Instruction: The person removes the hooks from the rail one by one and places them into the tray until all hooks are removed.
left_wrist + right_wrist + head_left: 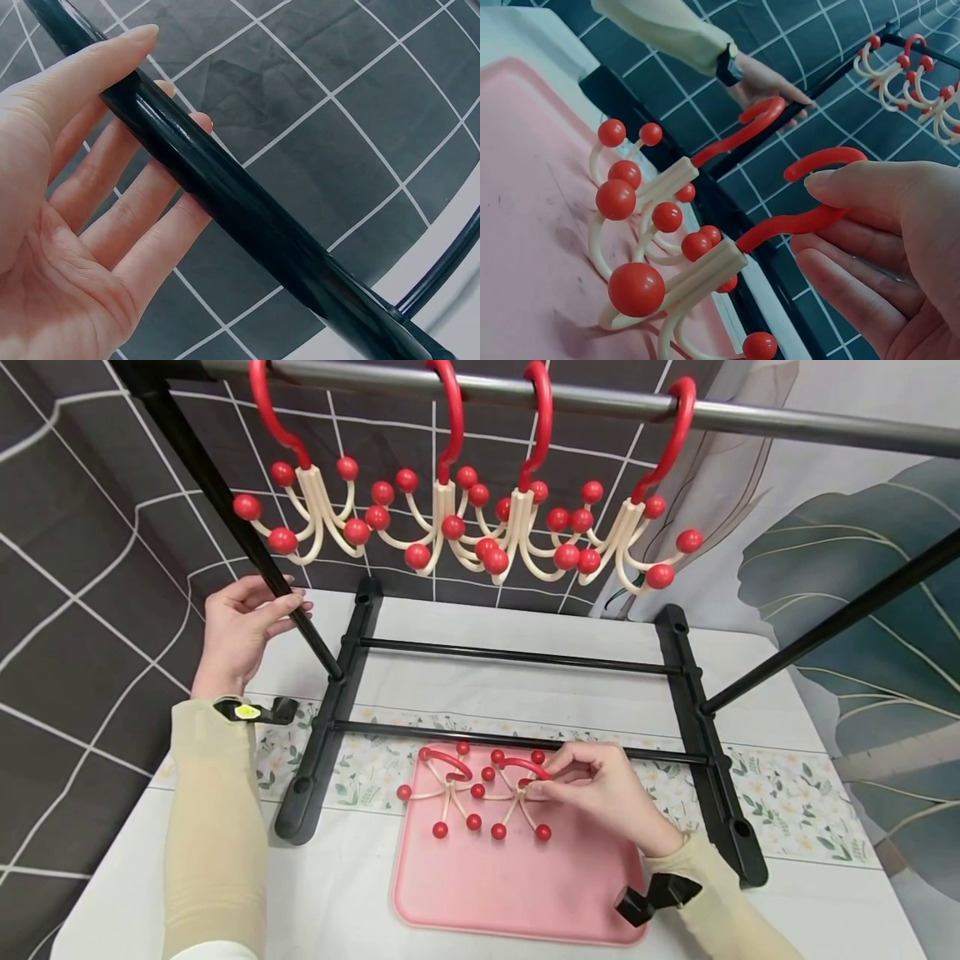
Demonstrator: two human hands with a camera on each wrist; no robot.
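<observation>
My left hand (pixel 238 631) holds the slanting black post (pixel 318 649) of a rack, thumb on one side and fingers on the other, as the left wrist view confirms. In the right wrist view, my right hand (pixel 900 247) pinches the red hook of a multi-arm hanger (pixel 705 274) between thumb and fingers. This hanger has cream arms tipped with red balls and stands at the back of a pink tray (pixel 510 893). Just left of it stands a matching hanger (pixel 449 787), untouched. Several more such hangers, one of them a hanger (pixel 315 502) at the left, hang from the metal rail (pixel 360 377).
The rack stands on black feet (pixel 678 693) joined by two low crossbars (pixel 517 655). Beneath lies a white table (pixel 330 877) with a floral strip (pixel 795 802). A dark gridded cloth (pixel 90 635) hangs behind and left, a leaf-patterned curtain (pixel 847 568) at right.
</observation>
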